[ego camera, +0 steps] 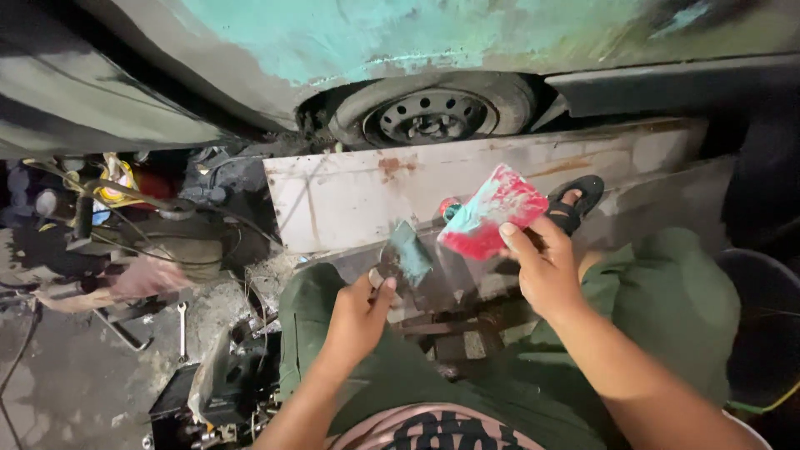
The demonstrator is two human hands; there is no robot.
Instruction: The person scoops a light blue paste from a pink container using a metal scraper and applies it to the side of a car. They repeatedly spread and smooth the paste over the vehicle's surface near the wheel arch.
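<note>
1. Head view: left hand (357, 312), fingers pinched on a putty knife (406, 254) loaded with teal filler, just left of the red spreader card (492, 212).
2. Right hand (546, 271), fingers gripping the card's lower edge; best kept level, blade wiped flat across it.

A dark steel car wheel (431, 114) sits far centre under a teal-patched body panel (350, 37). A silver spanner (182, 327) lies near left on the dusty concrete floor (71, 383).

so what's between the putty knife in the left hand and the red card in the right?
Nothing solid in the head view: the putty knife and the red card are apart, with only a narrow gap showing the grey panel behind.
</note>
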